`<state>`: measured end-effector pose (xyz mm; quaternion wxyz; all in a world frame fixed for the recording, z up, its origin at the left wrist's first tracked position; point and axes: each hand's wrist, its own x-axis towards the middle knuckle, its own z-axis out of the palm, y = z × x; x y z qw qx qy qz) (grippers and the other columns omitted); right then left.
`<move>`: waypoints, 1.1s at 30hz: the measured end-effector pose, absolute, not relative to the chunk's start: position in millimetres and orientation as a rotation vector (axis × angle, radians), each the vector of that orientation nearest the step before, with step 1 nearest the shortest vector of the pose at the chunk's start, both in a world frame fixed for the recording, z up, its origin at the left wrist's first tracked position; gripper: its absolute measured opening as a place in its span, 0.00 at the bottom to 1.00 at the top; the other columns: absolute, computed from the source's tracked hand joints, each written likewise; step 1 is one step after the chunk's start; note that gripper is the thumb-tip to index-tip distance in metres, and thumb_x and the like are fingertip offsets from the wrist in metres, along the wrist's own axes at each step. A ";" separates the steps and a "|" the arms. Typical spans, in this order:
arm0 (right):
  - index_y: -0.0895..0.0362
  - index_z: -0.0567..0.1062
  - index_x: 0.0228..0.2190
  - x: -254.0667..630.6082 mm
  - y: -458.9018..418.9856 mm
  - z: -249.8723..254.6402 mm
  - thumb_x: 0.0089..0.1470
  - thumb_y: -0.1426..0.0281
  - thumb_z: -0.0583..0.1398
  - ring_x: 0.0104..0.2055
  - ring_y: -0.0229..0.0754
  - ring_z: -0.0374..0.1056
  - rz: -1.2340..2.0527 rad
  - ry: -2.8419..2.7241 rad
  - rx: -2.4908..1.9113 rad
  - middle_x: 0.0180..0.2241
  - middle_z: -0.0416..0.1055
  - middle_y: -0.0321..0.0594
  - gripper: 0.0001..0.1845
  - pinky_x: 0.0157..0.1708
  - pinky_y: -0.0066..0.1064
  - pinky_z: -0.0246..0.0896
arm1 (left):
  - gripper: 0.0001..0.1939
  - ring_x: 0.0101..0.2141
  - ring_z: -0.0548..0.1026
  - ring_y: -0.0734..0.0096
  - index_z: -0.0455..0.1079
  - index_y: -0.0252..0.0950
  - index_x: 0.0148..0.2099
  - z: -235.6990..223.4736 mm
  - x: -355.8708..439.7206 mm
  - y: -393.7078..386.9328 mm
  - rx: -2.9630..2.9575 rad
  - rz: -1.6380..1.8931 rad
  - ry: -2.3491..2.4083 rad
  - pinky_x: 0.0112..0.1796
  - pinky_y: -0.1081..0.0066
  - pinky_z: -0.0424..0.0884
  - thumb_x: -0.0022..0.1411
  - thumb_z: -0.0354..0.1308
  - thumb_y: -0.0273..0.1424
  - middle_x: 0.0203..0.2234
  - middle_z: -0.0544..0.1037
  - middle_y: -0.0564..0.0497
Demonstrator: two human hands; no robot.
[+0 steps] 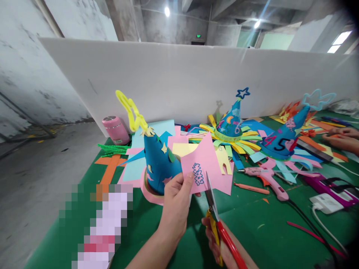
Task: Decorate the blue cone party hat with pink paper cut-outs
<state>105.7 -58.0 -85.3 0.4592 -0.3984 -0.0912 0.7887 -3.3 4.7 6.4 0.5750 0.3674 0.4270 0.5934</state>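
A sheet of pink paper with a small drawing in blue ink is pinched between the thumb and fingers of my left hand. My right hand grips a pair of scissors with one red and one yellow handle. The scissor blades point up and lie at the lower edge of the pink paper, close to the drawing; I cannot tell whether they are cutting into it. Just behind my left hand stands a blue paper cone hat with stars, a pink brim and a yellow fuzzy wire on top.
Two more blue cone hats stand farther right. A pink glue gun with its cord, a purple power strip and an orange pen lie to the right. A pink jar is at back left. Another person's hands are at far right.
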 end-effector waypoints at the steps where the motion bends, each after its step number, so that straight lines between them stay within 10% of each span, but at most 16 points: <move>1: 0.57 0.73 0.24 105.3 -57.6 -86.0 0.36 0.57 0.64 0.11 0.27 0.53 1.924 -0.208 -0.983 0.14 0.61 0.28 0.16 0.08 0.17 0.45 | 0.08 0.22 0.62 0.77 0.72 0.33 0.33 6.6 -3.2 4.6 0.860 1.389 1.000 0.23 0.78 0.61 0.55 0.56 0.33 0.21 0.72 0.54; 33: 0.57 0.74 0.15 120.0 -52.9 -30.2 0.19 0.64 0.70 0.22 0.30 0.63 2.120 -0.174 -0.998 0.19 0.69 0.33 0.15 0.17 0.16 0.56 | 0.09 0.25 0.66 0.75 0.73 0.34 0.36 1.2 -3.1 4.0 0.913 1.381 1.058 0.27 0.76 0.63 0.55 0.56 0.33 0.24 0.74 0.53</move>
